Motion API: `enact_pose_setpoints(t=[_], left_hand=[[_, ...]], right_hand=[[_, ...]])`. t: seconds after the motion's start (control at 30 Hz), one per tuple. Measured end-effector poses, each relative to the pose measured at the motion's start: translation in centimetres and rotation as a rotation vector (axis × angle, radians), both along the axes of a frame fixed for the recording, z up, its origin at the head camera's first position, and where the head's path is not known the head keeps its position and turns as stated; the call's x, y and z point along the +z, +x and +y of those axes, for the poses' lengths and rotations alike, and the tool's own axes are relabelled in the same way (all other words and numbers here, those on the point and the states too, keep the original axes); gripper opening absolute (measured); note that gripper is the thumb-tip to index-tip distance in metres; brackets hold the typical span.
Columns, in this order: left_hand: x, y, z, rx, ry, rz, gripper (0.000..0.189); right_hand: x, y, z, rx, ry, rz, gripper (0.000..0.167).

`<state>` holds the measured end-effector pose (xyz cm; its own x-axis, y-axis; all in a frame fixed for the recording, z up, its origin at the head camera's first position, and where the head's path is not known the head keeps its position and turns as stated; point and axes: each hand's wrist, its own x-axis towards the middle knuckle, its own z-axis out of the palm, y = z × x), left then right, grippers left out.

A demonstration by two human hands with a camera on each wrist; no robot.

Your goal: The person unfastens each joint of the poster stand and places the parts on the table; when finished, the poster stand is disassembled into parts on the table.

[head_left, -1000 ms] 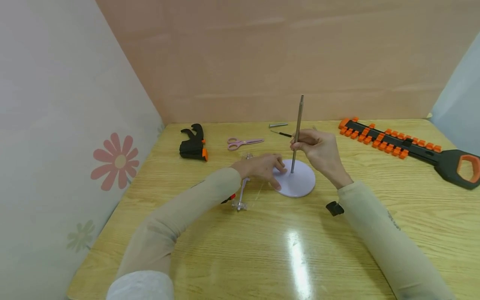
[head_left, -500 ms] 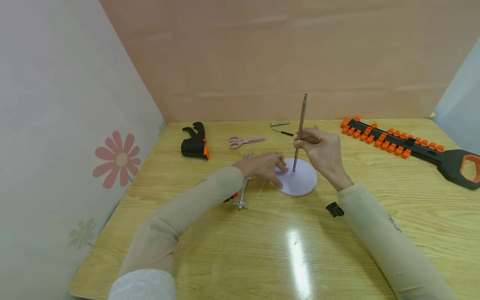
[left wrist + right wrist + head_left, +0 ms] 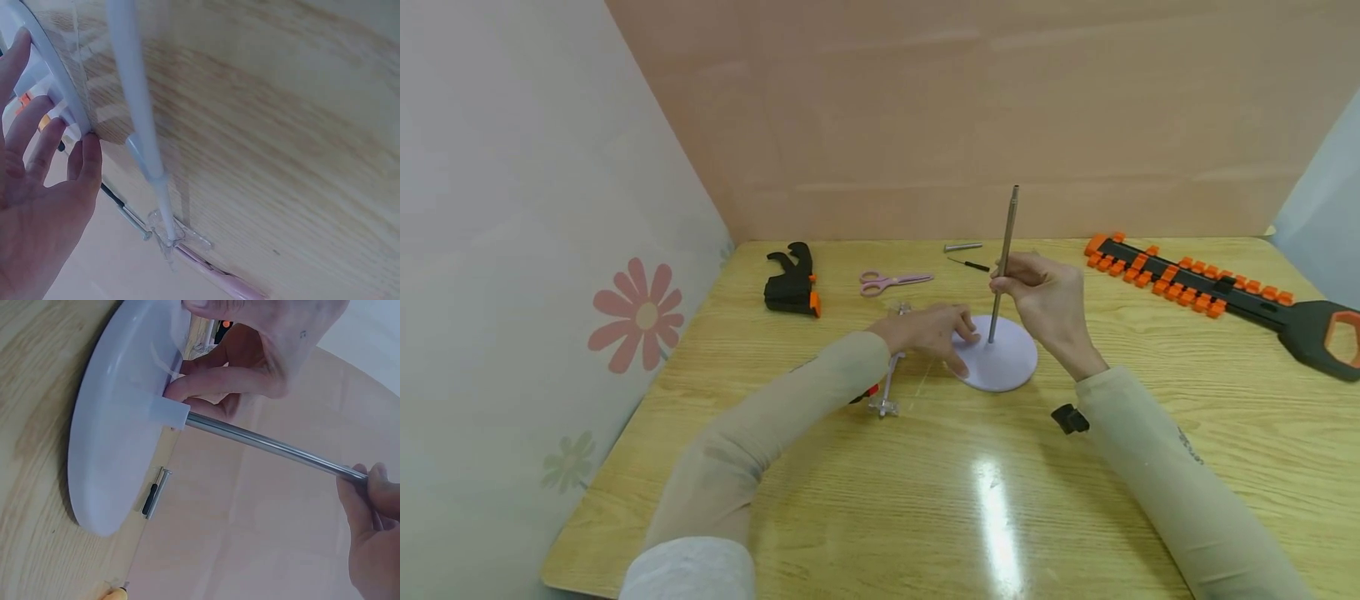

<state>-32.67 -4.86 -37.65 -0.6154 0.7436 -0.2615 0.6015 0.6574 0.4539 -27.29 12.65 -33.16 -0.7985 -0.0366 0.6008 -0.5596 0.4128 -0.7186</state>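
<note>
A round pale lilac base lies flat on the table in the head view, with a short raised collar at its centre. From that collar a slim metal rod stands up, leaning slightly right. My right hand pinches the rod between thumb and fingertips around mid-height. My left hand rests on the left part of the base, fingers spread and slightly bent. In the left wrist view its fingertips touch the base's rim. The right wrist view shows the rod's lower end in the collar.
A pale rod with clear end pieces lies by my left wrist. Behind are pink scissors, a thin black-handled tool and a metal bolt-like piece. A black clamp-like tool stands left, an orange-black toothed bar right.
The whole scene shifts slightly in the head view as the camera moves. The rod leans a little more to the right; both hands keep their places on base and rod.
</note>
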Motion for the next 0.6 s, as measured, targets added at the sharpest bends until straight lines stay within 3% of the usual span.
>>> enact_pose_setpoints(t=[0.2,0.6], left_hand=[[0.06,0.04,0.26,-0.010,0.012,-0.013,0.064],[0.17,0.11,0.45,0.035,0.025,-0.080,0.065]], right_hand=[[-0.02,-0.01,0.20,0.004,-0.004,0.002,0.012],[0.29,0.12,0.45,0.035,-0.026,-0.009,0.015]])
